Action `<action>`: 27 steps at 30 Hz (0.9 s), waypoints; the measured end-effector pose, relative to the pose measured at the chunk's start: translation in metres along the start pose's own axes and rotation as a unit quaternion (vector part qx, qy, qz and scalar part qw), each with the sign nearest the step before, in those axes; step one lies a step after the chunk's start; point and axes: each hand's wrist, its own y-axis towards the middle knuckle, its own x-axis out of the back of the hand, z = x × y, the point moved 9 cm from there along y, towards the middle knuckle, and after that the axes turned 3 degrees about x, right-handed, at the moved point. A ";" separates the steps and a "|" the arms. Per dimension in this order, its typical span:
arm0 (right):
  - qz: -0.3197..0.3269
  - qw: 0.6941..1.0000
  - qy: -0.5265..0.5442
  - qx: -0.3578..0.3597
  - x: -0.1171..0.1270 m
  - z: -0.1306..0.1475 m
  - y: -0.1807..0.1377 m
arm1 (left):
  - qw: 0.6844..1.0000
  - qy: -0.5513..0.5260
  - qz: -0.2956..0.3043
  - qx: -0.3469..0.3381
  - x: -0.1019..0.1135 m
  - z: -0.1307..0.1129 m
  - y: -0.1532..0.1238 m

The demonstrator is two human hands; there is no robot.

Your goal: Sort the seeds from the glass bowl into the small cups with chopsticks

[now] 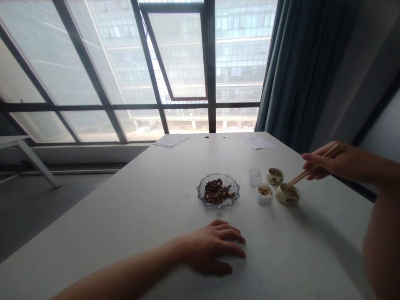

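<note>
2 hands over 1 white counter (150, 216), catalogued from near to far.

Right hand (342, 163): closed around 1 pair of wooden chopsticks (300, 178), which slant down to the left. Their tips reach inside the rim of the nearer ceramic cup; whether they grip anything cannot be told.

Left hand (215, 248): holding nothing, palm down on the counter, fingers apart and pointing right, below the glass bowl.

Glass bowl (236, 191): 1, clear, with a scalloped rim, left of the small vessels and apart from them. Contents: a heap of dark brown dried pieces (217, 191).

Ceramic cups: 2, cream, each with a dark character on the wall. The nearer ceramic cup (281, 199) stands upright beneath the chopsticks; the farther ceramic cup (275, 180) stands just behind it and slightly to the left, contents too small to identify.

Plastic containers: 2, small and translucent, left of the cups. The nearer plastic container (265, 200) holds tan pieces (265, 191); the farther plastic container (255, 179) stands behind it, slightly left.

Papers: white sheets at the far end, 1 group at left (171, 141) and 1 at right (258, 143).

Surroundings: dark-framed windows (184, 54), 1 pane tilted; 1 blue-grey curtain (290, 71) at right.
</note>
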 end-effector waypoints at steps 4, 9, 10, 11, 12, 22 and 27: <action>0.057 0.998 -0.012 -0.029 -0.016 -0.015 0.013 | 1.000 -0.005 0.007 0.004 0.001 -0.001 0.000; 0.066 0.997 -0.042 -0.008 -0.027 -0.008 0.021 | 1.000 -0.008 0.011 0.005 0.001 -0.001 0.001; 0.061 0.997 -0.045 -0.004 -0.025 -0.007 0.021 | 1.000 -0.007 0.011 0.004 0.001 -0.001 0.001; 0.053 0.997 -0.047 0.001 -0.022 -0.005 0.020 | 1.000 -0.006 0.011 0.004 0.001 -0.001 0.001; 0.040 0.998 -0.049 0.008 -0.018 -0.004 0.019 | 1.000 -0.005 0.010 0.003 0.001 -0.001 0.001; 0.038 0.975 0.032 0.218 -0.077 0.070 0.007 | 1.000 -0.001 0.008 -0.002 0.002 -0.001 0.001; 0.163 0.963 -0.014 0.216 -0.143 0.071 0.018 | 1.000 -0.003 0.006 -0.003 0.000 0.000 0.000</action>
